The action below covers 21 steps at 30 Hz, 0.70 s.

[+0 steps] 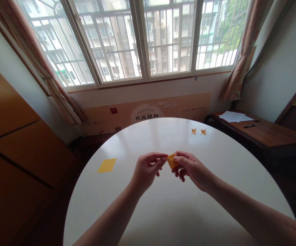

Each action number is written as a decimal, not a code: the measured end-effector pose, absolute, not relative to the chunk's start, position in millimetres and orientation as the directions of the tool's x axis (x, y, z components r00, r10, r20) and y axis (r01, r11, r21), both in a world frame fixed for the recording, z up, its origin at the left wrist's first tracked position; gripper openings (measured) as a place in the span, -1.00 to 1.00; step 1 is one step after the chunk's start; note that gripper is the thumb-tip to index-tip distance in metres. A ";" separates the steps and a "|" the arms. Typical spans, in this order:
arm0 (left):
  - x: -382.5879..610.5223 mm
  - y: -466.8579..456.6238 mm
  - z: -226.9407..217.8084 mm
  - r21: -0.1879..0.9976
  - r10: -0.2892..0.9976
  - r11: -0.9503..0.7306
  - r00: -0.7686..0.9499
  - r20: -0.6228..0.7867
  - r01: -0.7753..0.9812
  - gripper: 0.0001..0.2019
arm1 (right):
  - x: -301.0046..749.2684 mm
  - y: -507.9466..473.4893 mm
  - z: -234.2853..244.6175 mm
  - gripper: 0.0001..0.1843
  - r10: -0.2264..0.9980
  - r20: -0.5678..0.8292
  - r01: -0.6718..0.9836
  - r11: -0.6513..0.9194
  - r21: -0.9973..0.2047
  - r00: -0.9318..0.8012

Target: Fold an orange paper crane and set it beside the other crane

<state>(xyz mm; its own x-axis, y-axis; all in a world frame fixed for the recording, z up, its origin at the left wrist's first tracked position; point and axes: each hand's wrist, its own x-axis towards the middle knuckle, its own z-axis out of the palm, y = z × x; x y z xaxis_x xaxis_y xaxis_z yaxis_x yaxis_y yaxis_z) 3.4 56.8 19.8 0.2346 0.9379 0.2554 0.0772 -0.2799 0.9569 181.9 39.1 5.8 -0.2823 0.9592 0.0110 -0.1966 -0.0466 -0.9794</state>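
Note:
Between my two hands, above the white table, is a small folded piece of yellow origami paper. My right hand grips its right side, with the thumb on top and the fingers curled beneath. At its left corner, my left hand pinches with thumb and index finger. Part of the folded paper is hidden behind the right fingers. A flat yellow paper sheet lies on the table to the left of my hands. Two small folded paper cranes, a left one and a right one, stand near the far right edge.
The round white table reaches under both arms. Beyond its right edge, a wooden desk carries white papers and a black pen. A barred window with curtains is ahead; a wooden cabinet stands at the left.

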 end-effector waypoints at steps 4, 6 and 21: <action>3.5 56.9 19.2 0.925 0.912 -0.363 0.246 0.329 0.110 -0.81 | 181.8 39.4 7.7 -0.74 0.958 0.008 -0.197 -0.051 -0.979 -0.288; 2.7 57.0 18.3 0.892 0.884 -0.429 0.266 0.383 0.142 -0.83 | 182.0 39.4 9.0 -0.73 0.957 0.011 -0.195 -0.048 -0.980 -0.289; 0.7 54.2 14.8 0.655 0.758 -0.652 0.325 0.565 0.382 -0.86 | 179.7 40.2 7.3 -0.69 0.964 0.002 -0.143 -0.038 -0.989 -0.267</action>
<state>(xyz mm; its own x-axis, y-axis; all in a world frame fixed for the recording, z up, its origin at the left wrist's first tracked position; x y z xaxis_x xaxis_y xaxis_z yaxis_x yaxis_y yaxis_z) 0.7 54.2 14.8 0.3251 0.7582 0.5652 0.3816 -0.6520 0.6552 179.7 40.2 7.3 -0.2675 0.9636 0.0016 -0.1426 -0.0380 -0.9891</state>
